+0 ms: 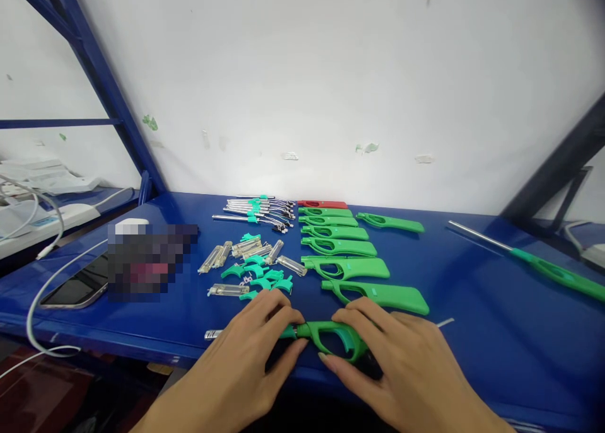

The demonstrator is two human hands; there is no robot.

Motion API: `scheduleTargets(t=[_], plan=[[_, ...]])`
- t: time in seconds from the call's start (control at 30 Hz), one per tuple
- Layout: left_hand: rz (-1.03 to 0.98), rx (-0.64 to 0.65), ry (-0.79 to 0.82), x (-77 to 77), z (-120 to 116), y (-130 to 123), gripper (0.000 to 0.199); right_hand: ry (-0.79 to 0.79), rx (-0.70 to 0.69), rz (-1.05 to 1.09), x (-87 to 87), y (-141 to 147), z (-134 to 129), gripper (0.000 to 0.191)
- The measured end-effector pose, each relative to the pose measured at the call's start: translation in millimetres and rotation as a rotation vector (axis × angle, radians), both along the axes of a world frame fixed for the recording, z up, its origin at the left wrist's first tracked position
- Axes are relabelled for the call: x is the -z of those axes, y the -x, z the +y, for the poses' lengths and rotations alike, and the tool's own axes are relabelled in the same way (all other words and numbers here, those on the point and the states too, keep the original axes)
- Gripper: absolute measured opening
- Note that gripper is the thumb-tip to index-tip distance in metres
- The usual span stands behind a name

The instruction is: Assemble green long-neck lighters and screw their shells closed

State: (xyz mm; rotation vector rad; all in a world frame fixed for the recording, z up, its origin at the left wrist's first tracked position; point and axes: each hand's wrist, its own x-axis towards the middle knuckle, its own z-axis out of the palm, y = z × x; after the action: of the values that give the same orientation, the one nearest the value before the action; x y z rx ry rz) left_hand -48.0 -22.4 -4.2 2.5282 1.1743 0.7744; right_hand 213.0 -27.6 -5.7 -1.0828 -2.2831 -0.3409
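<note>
A green long-nosed gas lighter lies level between my hands at the front of the table, its metal tip pointing left. My left hand pinches it where the teal collar of the metal tube meets the green body. Thumb and fingers of my right hand close round the handle behind the trigger opening, where a teal trigger shows. The handle's rear end is hidden under my right palm. Just beyond lie several green lighter shells in a column, with one red shell at the far end.
Left of the shells are teal triggers, clear fuel tanks and metal tubes with wires. A complete-looking lighter lies at right. A phone and white cable sit at left. A white wall stands behind.
</note>
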Motion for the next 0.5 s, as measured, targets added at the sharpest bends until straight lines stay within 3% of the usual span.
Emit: scheduleTargets(t=[0.3,0.5], plan=[[-0.018,0.003,-0.010,2.0,1,0,0.013,0.030,-0.001,0.074,-3.1,-3,-4,0.038],[-0.021,0.009,-0.041,0.8,2,0,0.015,-0.020,0.055,0.153,-11.8,-24,-15,0.034]])
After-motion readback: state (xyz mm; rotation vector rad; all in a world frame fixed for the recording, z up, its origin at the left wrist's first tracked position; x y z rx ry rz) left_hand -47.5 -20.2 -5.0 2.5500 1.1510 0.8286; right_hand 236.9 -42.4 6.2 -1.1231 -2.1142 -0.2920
